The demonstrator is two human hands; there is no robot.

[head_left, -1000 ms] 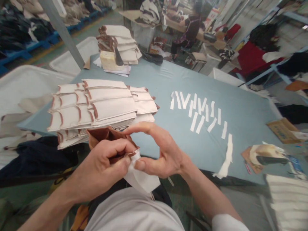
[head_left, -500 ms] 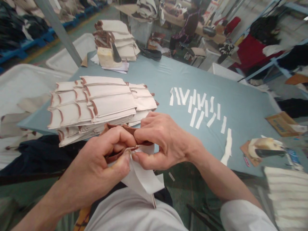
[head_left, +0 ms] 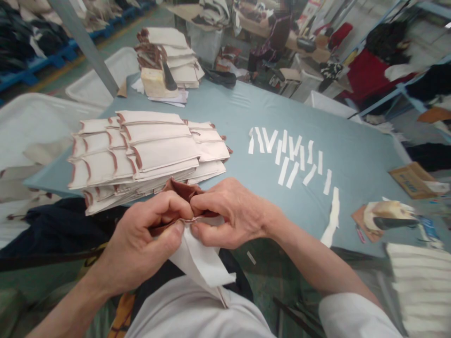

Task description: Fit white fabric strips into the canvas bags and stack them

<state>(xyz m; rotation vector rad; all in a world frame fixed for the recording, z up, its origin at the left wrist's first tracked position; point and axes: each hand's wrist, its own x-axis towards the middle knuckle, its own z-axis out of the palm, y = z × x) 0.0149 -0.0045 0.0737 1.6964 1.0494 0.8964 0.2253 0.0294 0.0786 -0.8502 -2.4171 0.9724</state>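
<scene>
Workshop table [head_left: 352,155] in pale blue, carrying a stack of cream panels [head_left: 148,150] piped in brown and a row of white strips [head_left: 292,159]. Low centre of frame: left hand [head_left: 141,249] and right hand [head_left: 232,216] together, fingertips clamped on a brown fabric piece [head_left: 183,190], white lining [head_left: 204,265] hanging below. Probably light, soft, limp; best pinched along the seam edge.

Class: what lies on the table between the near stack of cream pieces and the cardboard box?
A loose row of white strips lies on the blue table there, seen in the head view.
</scene>
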